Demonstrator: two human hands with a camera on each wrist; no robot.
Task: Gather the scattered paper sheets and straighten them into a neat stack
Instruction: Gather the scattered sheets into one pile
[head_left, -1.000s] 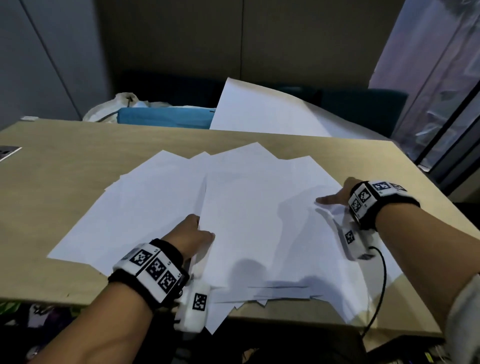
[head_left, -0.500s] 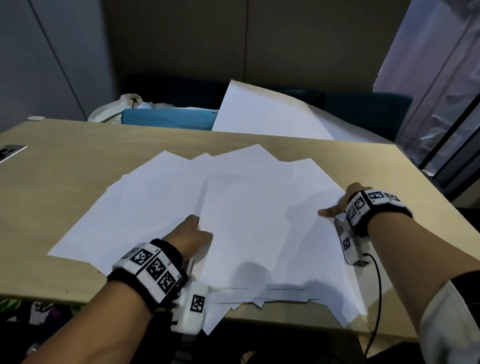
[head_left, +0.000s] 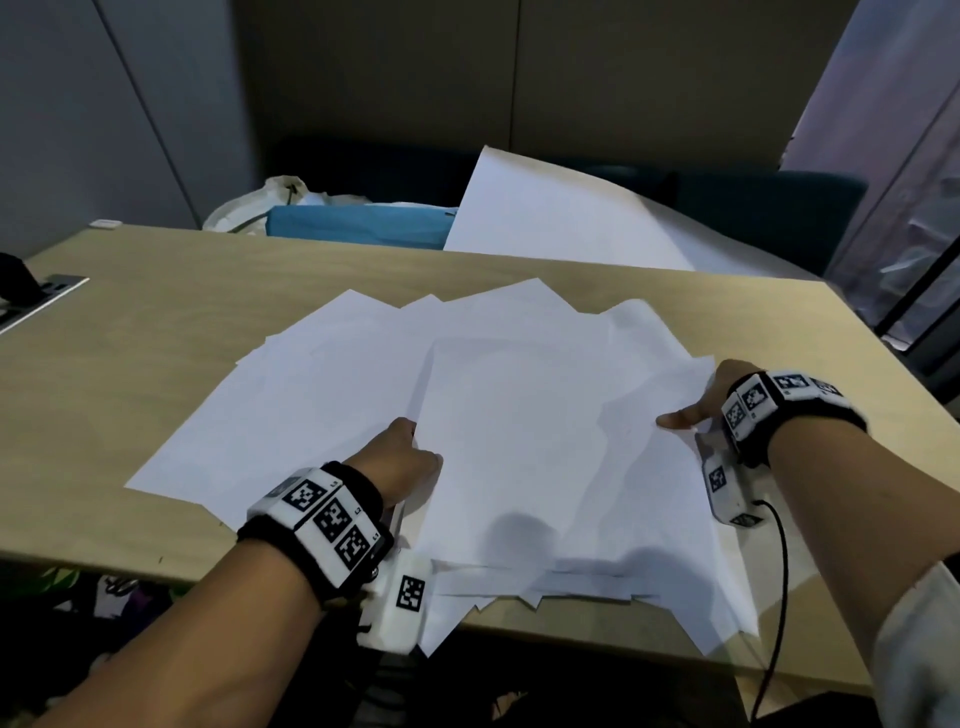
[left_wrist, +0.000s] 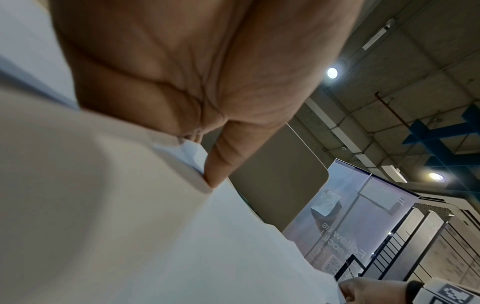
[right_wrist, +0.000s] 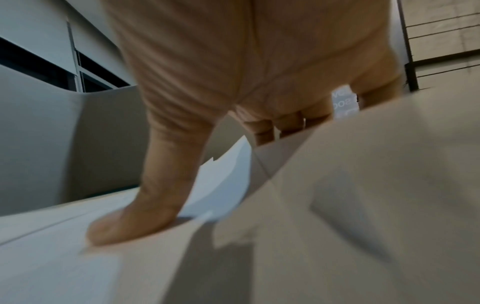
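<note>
Desk first: light tan wooden tabletop (head_left: 130, 332) takes up most of the head view, and spread across its near half is a loose fan of overlapping white paper sheets (head_left: 519, 426), a few corners poking past the front edge, with one bigger curled white sheet (head_left: 545, 218) behind the far edge beside a flat blue package (head_left: 358, 221). Left hand (head_left: 397, 460) has its fingers tucked under the left side of the top sheets with the thumb on top, pinching them, while the right hand (head_left: 701, 397) does the same at the right side, thumb pressed flat on the paper and fingers curled underneath.
</note>
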